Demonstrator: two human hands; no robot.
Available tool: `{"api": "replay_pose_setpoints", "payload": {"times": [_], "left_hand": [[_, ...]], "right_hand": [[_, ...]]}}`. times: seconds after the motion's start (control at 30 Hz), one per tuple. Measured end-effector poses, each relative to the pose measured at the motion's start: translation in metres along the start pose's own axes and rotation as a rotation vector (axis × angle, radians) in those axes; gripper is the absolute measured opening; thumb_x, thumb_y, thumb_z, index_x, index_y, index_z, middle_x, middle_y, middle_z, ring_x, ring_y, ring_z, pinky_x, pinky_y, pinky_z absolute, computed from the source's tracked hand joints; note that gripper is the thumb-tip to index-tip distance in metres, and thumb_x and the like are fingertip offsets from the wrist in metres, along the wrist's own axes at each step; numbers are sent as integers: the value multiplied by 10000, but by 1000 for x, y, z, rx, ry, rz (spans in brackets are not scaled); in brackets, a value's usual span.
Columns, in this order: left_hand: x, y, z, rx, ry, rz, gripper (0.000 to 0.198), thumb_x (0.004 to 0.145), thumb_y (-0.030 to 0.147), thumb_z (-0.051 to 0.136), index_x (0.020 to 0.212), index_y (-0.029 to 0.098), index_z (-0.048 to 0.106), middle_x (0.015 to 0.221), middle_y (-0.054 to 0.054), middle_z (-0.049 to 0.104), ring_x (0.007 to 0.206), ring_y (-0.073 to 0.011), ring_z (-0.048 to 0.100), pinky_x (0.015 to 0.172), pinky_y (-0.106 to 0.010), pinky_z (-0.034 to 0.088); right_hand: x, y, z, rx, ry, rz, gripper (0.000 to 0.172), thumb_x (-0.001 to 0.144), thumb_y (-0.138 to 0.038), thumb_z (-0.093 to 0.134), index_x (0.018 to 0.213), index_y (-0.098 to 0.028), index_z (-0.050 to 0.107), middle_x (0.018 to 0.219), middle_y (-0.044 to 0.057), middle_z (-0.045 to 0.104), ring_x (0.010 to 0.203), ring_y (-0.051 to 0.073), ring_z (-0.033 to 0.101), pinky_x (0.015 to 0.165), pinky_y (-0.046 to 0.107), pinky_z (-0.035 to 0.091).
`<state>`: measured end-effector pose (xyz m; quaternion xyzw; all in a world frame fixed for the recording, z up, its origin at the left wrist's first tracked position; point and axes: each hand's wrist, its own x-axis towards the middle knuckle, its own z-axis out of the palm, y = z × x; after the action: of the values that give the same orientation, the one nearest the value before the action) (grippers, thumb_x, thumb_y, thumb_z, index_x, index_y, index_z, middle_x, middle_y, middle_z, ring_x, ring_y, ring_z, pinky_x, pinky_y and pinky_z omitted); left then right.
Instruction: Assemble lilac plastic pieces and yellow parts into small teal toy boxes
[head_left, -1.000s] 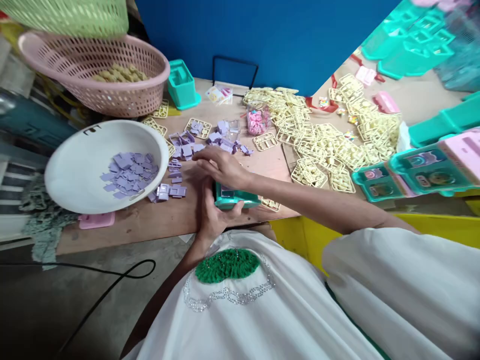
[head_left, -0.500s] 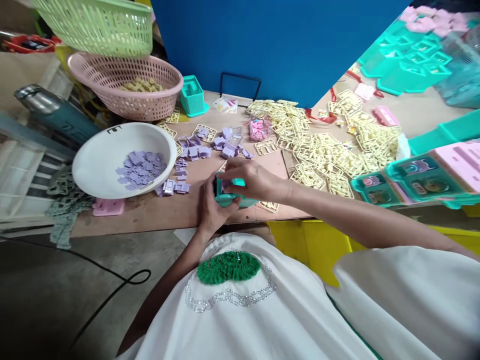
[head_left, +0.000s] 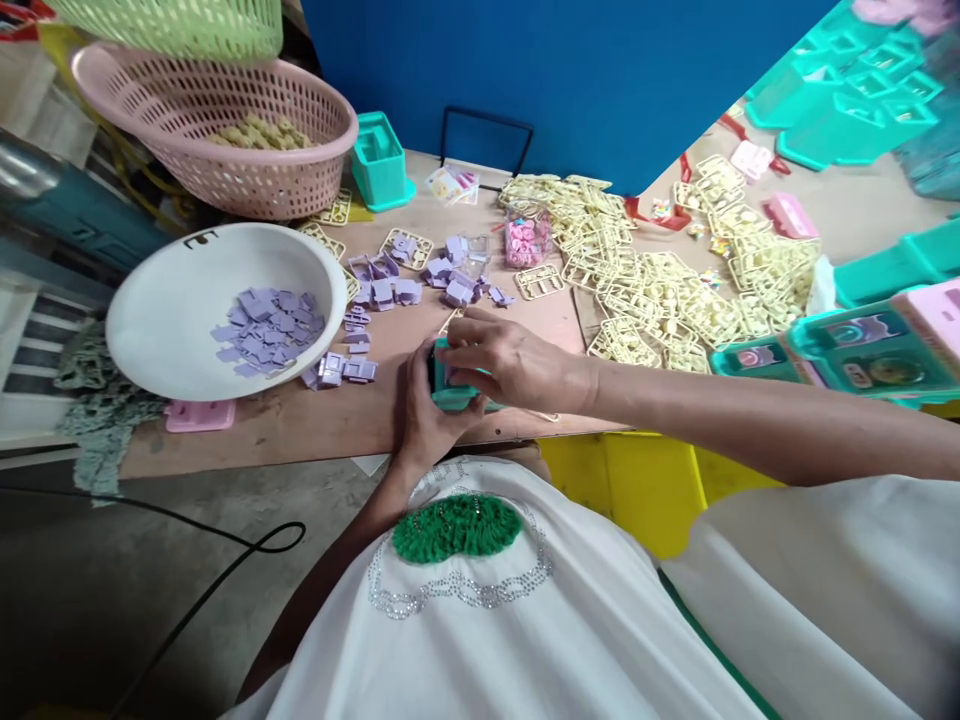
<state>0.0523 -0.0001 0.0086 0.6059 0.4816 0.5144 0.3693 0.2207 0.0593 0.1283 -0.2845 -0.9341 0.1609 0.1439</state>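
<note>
A teal plastic box (head_left: 452, 398) stands at the front edge of the wooden table, largely covered by my hands. My left hand (head_left: 431, 415) is wrapped round its left and near sides, thumb along the front. From above, my right hand (head_left: 499, 362) reaches over the box with curled fingers at its opening; what the fingertips pinch, if anything, is hidden. Loose purple plastic parts (head_left: 382, 290) lie just beyond and to the left. More flat purple pieces (head_left: 270, 330) fill the middle of a white bowl (head_left: 150, 310).
Cream plastic frames (head_left: 652, 290) are heaped at the right. A pink basket (head_left: 225, 165) stands behind the bowl. Another teal box (head_left: 377, 165) and a blue panel (head_left: 555, 90) are at the back. Teal-and-pink toy cases (head_left: 885, 350) sit at the far right. A small clear box (head_left: 525, 240) holds pink pieces.
The view has shifted slightly, so the bowl and baskets appear farther left and nearer. Both hands keep almost the same hold at the teal box, with the right hand's fingers slightly shifted.
</note>
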Motion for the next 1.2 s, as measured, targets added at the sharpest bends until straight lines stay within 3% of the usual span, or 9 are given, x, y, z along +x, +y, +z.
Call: {"api": "replay_pose_setpoints", "payload": {"times": [0.17, 0.3, 0.5, 0.67, 0.83, 0.93, 1.0, 1.1, 1.2], "left_hand": [[0, 0, -4, 12, -48, -47, 942, 780, 537, 902, 1548, 205, 467, 1529, -193, 584, 1451, -363, 588, 1238, -517, 498], [0, -2, -3, 13, -64, -59, 967, 773, 520, 907, 1566, 215, 447, 1549, -191, 571, 1455, -364, 586, 1235, -517, 500], [3, 4, -8, -79, -68, -128, 968, 764, 551, 899, 1558, 197, 474, 1581, -196, 578, 1476, -368, 586, 1232, -501, 516], [20, 25, -20, -293, -150, -337, 599, 981, 609, 650, 1455, 247, 609, 1532, -112, 668, 1477, -321, 609, 1250, -476, 497], [23, 39, -12, -311, -43, -440, 399, 957, 510, 687, 1245, 233, 689, 1305, -65, 762, 1242, -271, 716, 1071, -385, 588], [16, 38, -8, -316, -13, -362, 368, 966, 513, 658, 1214, 242, 644, 1262, -58, 739, 1184, -253, 712, 1024, -363, 593], [11, 35, -9, -331, 19, -257, 397, 969, 559, 634, 1219, 251, 605, 1315, -74, 707, 1271, -271, 681, 1114, -402, 559], [6, 28, -13, -267, -1, -114, 479, 975, 631, 619, 1271, 256, 579, 1433, -108, 651, 1433, -303, 591, 1253, -458, 451], [3, 22, -19, -208, -72, -54, 510, 988, 614, 648, 1336, 251, 563, 1446, -120, 640, 1400, -293, 605, 1232, -452, 457]], "right_hand": [[7, 24, 1, 239, -18, 53, 233, 1036, -262, 632, 1097, -176, 839, 1009, 106, 693, 931, 216, 652, 819, 346, 528], [4, 28, 3, 326, 12, 100, 248, 1005, -342, 715, 1142, -190, 856, 1019, 102, 700, 937, 221, 669, 848, 366, 554], [-20, 31, 1, 419, 230, 356, 469, 1011, -502, 712, 1372, -210, 772, 1263, 156, 712, 1119, 285, 710, 1009, 468, 605], [-37, 26, 8, 436, 136, 589, 694, 875, -586, 853, 1423, -176, 734, 1326, 192, 716, 1209, 345, 715, 1087, 530, 597], [-43, 7, 31, 560, 162, 767, 775, 866, -597, 854, 1505, -213, 641, 1454, 170, 664, 1332, 344, 666, 1128, 516, 573], [-46, -2, 37, 599, 267, 644, 701, 830, -550, 899, 1394, -198, 678, 1335, 147, 696, 1208, 312, 696, 1061, 496, 599], [-48, -5, 38, 562, 357, 481, 653, 820, -568, 907, 1313, -195, 698, 1278, 140, 687, 1180, 304, 685, 1047, 486, 599], [-52, -8, 42, 492, 455, 336, 672, 826, -642, 878, 1297, -198, 697, 1379, 183, 617, 1335, 346, 616, 1142, 521, 547], [-57, -10, 50, 525, 493, 366, 898, 781, -701, 884, 1481, -215, 600, 1576, 218, 511, 1534, 392, 471, 1275, 569, 421]]}}
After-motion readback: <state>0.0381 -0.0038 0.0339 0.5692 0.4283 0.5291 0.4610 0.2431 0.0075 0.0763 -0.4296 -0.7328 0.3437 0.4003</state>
